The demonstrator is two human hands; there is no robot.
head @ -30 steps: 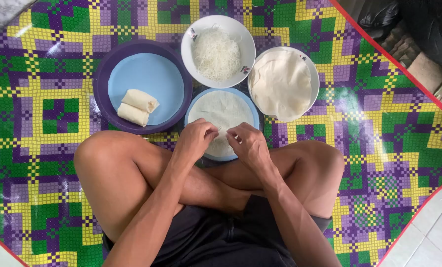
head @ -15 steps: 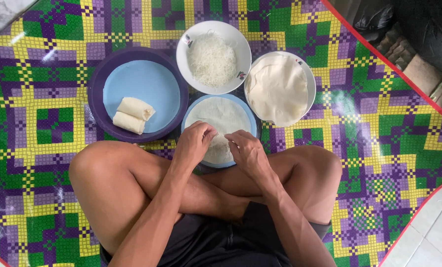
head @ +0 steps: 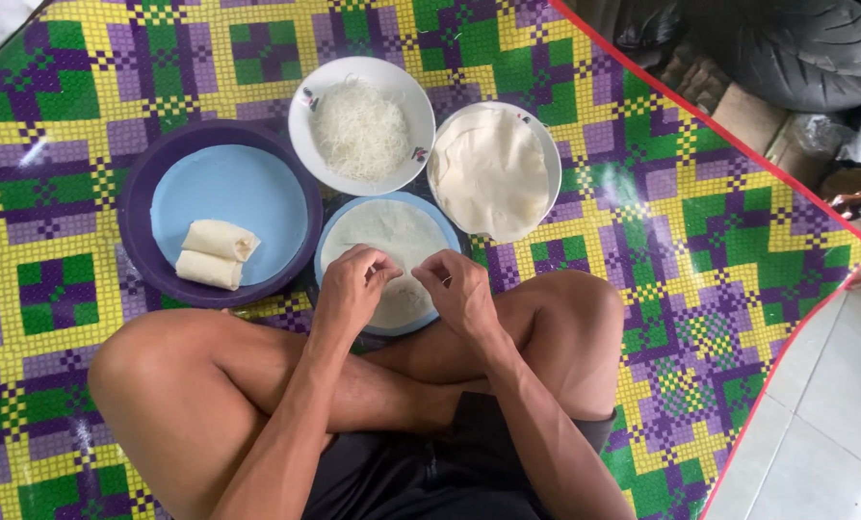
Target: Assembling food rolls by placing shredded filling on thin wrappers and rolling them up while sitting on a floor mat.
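The white wrapper [head: 392, 236] on the blue plate [head: 330, 252] is pinched at its near edge by the half-curled left hand [head: 351, 292] and right hand [head: 462, 292].

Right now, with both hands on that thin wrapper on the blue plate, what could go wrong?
1. The wrapper looks very thin; the left hand and right hand pinching its near edge might tear it.
2. The blue plate sits right against the person's crossed legs, so a shifted knee could tip it.
3. The bowl of white shreds stands just behind, so a forward reach might knock it.
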